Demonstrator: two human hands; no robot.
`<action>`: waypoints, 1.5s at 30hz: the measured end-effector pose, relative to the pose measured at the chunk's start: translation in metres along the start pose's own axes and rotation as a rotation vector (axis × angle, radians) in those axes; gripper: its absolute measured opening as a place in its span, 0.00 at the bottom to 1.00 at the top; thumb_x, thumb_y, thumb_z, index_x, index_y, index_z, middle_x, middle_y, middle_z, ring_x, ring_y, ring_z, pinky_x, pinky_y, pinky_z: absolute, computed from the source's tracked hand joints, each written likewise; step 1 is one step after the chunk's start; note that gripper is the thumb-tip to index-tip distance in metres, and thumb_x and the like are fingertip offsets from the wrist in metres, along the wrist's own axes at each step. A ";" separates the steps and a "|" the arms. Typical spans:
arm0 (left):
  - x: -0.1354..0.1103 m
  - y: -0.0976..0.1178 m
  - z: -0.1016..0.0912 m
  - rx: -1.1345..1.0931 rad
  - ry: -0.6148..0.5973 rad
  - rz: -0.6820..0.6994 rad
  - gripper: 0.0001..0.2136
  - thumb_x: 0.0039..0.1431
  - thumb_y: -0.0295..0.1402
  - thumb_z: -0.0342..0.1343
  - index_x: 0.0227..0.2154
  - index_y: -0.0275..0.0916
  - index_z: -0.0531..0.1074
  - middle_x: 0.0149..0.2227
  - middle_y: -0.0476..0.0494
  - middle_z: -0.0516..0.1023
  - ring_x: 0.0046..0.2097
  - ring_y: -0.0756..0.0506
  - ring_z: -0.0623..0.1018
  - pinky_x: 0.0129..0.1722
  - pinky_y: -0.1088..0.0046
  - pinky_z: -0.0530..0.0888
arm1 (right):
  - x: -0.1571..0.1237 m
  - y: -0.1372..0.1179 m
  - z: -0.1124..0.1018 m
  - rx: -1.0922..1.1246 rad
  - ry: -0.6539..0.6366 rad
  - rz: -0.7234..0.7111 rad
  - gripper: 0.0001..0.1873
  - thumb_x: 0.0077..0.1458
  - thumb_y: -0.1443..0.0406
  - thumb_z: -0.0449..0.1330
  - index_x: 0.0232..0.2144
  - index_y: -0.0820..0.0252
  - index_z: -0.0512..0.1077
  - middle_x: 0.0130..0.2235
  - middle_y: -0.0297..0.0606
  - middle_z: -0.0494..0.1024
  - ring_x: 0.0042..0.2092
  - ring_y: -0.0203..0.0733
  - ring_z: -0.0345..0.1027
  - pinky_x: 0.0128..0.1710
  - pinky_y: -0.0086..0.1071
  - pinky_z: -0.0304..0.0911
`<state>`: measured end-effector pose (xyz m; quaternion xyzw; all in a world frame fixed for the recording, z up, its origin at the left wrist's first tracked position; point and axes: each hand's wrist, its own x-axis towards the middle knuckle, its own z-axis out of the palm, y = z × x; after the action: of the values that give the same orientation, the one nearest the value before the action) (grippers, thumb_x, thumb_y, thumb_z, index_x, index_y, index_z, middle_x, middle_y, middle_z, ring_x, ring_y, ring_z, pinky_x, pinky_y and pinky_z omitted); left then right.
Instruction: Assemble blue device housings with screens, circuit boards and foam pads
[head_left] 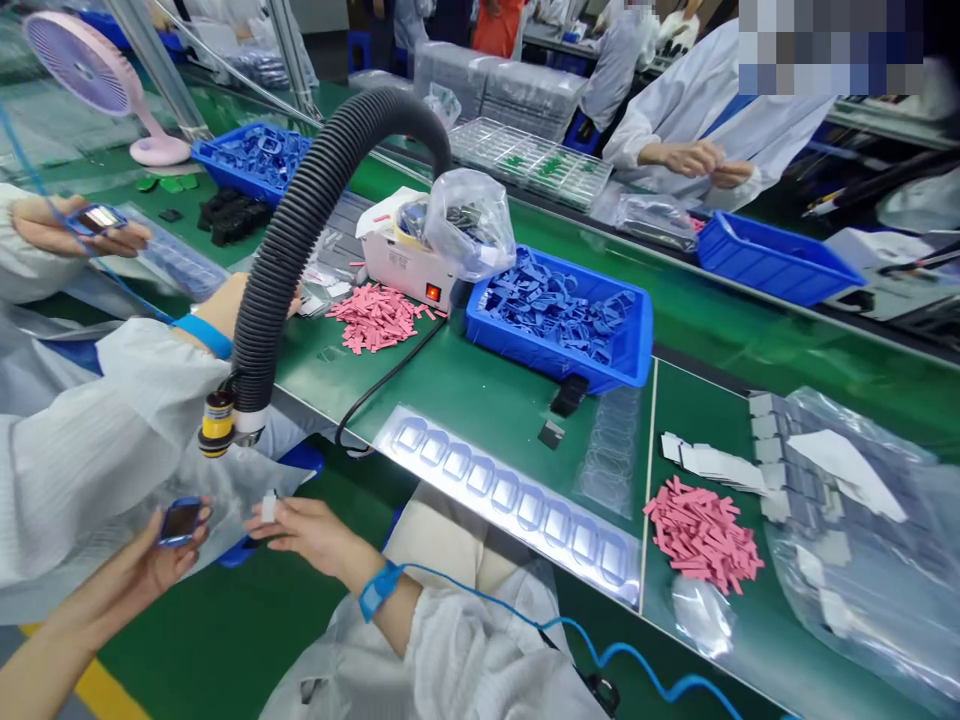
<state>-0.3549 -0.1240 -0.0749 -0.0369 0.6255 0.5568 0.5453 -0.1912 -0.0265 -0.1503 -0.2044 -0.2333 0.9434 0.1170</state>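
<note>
Head view, left to right. Well to the left of your left hand, a co-worker's hand holds a similar part. Your left hand is closed in a firm grasp, with thumb and fingers around a small blue rounded-rectangular frame with a dark glassy face. Just beyond it hangs a black corrugated hose with a yellow-and-black nozzle. Your right hand, wearing a blue wrist strap, pinches a small white piece near the frame, not touching it. Ahead of that hand, a long clear plastic tray with rounded pockets lies on the green workbench, and farther ahead stands a blue plastic crate of blue frames. Far to the right of your right hand lies a heap of pink strips. The step in hand appears to be bringing the white piece to the frame; the next move would call for closing the small gap steadily.
</note>
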 end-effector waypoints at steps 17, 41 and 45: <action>-0.060 -0.072 0.168 0.013 -0.443 -0.235 0.15 0.41 0.37 0.69 0.33 0.36 0.81 0.29 0.42 0.83 0.30 0.46 0.80 0.31 0.76 0.78 | -0.229 -0.076 -0.015 -0.058 0.140 -0.273 0.25 0.40 0.50 0.69 0.38 0.59 0.76 0.31 0.37 0.77 0.32 0.35 0.70 0.35 0.30 0.65; -0.152 -0.123 0.334 -0.141 -0.995 -0.206 0.14 0.49 0.41 0.64 0.39 0.47 0.78 0.38 0.49 0.83 0.42 0.49 0.79 0.42 0.80 0.73 | -0.326 -0.146 -0.031 -0.129 0.619 -0.901 0.19 0.56 0.44 0.51 0.30 0.52 0.64 0.22 0.30 0.64 0.21 0.33 0.60 0.17 0.24 0.59; -0.154 -0.121 0.337 -0.108 -0.948 -0.198 0.13 0.47 0.41 0.65 0.38 0.48 0.79 0.39 0.50 0.83 0.42 0.49 0.79 0.41 0.80 0.73 | -0.339 -0.147 -0.032 -0.274 0.655 -1.078 0.14 0.59 0.49 0.51 0.39 0.48 0.68 0.27 0.33 0.71 0.26 0.35 0.66 0.21 0.25 0.63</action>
<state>0.0026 -0.0075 0.0292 0.1331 0.2718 0.4895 0.8178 0.1432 0.0058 0.0080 -0.3489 -0.3737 0.6026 0.6127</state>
